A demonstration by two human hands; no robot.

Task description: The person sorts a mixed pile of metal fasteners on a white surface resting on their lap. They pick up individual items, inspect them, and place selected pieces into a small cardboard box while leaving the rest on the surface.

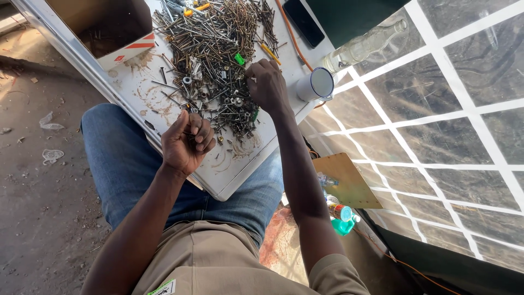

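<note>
Denim covers our knee beneath the white board [229, 175]. Our left hand [188, 143] is curled tight at its near edge; whether it holds anything we cannot tell. Beyond, our right hand [267, 84] pinches into the heap of screws and nails [215, 49], fingertips together. Farther off stand a white mug [316, 84], a glass bottle [365, 46] and a cardboard box [103, 27].

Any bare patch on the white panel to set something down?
Bare strip on the white panel between the cardboard box and the screw pile, and the near corner below the left hand. Crowded around the right hand and mug.
</note>
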